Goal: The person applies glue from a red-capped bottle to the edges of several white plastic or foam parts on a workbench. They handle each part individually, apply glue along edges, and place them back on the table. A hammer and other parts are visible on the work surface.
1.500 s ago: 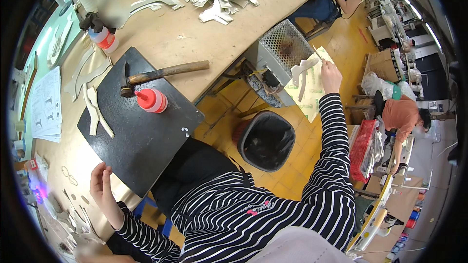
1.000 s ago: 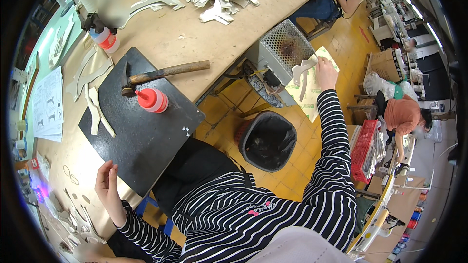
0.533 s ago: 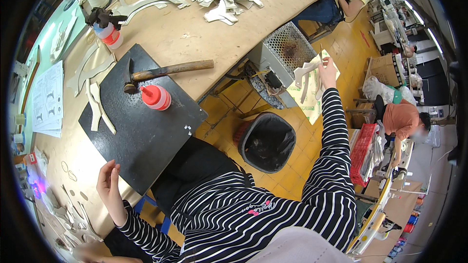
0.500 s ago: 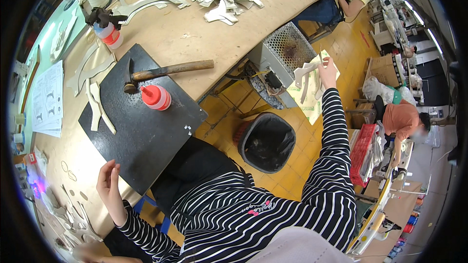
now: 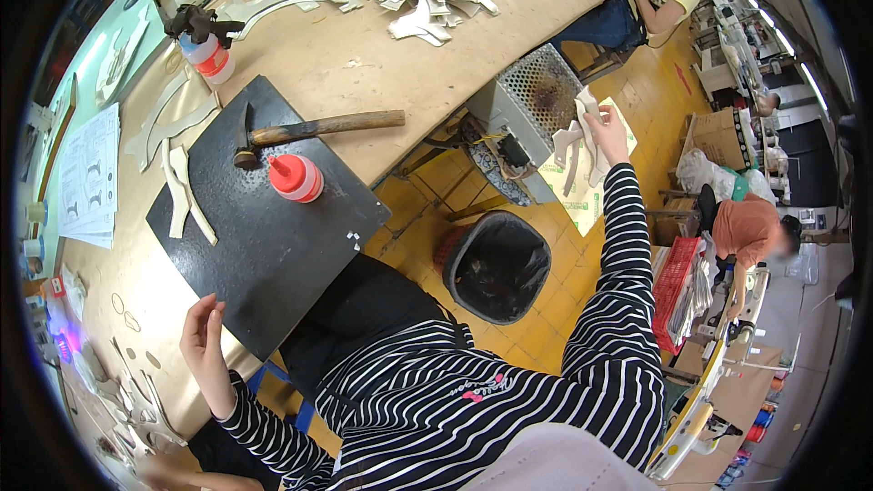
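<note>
While the right hand [image 5: 611, 136] pinches a pale piece [image 5: 586, 102] at its eleven o'clock, the left hand [image 5: 205, 350], fingers loosely bent, looks empty beside the board [image 5: 300, 250]. Sheet [image 5: 584, 215] lies beneath, box [image 5: 527, 82] at ten o'clock. Risk: slack pinch could let the piece slip against the box.

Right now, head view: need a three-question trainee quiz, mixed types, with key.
1. True or false: the hammer has its head on the black board.
2. Fill in: the bottle standing on the black board has a ___ cap.
3. What does the right hand hold?

Key
1. True.
2. Red.
3. A pale cut piece.
</note>
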Demonstrator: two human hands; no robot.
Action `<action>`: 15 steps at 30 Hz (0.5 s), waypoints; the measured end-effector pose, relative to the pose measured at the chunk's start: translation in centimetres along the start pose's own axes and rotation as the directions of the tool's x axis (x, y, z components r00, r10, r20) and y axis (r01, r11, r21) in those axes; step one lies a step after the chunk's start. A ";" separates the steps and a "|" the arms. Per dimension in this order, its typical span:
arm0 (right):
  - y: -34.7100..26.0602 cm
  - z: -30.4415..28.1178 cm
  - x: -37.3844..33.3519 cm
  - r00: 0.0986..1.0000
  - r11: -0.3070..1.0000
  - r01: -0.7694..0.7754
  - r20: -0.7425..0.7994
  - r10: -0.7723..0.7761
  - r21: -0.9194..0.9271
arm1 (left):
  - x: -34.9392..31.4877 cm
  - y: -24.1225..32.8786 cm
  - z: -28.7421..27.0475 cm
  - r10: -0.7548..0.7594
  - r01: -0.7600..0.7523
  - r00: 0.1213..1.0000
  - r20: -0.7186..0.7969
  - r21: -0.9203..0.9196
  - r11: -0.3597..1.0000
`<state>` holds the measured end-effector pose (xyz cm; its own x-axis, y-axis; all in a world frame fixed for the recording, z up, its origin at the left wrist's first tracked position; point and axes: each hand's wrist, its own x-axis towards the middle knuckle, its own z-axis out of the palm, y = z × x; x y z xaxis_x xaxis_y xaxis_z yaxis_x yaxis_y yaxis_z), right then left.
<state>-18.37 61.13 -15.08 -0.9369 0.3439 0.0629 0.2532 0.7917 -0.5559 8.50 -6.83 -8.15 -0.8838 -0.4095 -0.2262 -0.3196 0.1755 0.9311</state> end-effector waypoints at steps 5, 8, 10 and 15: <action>-0.2 -2.3 0.3 0.995 0.968 -0.065 -0.058 0.081 0.243 | 0.0 -0.3 -0.2 -0.004 0.004 1.000 -0.013 -0.008 1.000; 0.4 -4.5 1.0 0.994 0.982 -0.093 -0.037 0.100 0.161 | 0.0 -0.4 -0.2 -0.008 0.008 1.000 -0.007 -0.004 1.000; 0.8 -5.9 1.2 0.991 0.993 -0.121 -0.062 0.120 -0.012 | 0.1 -0.3 -0.1 -0.009 0.009 1.000 -0.002 0.000 1.000; 0.7 -7.1 0.8 0.976 0.937 0.193 -0.036 -0.213 -0.290 | 0.0 -0.3 0.2 -0.014 0.014 1.000 0.006 0.012 1.000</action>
<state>-17.25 65.58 -9.58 -0.9600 0.1858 0.2096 0.1261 0.9549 -0.2689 8.51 -6.73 -8.46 -0.8812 -0.4067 -0.2411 -0.3361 0.1804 0.9244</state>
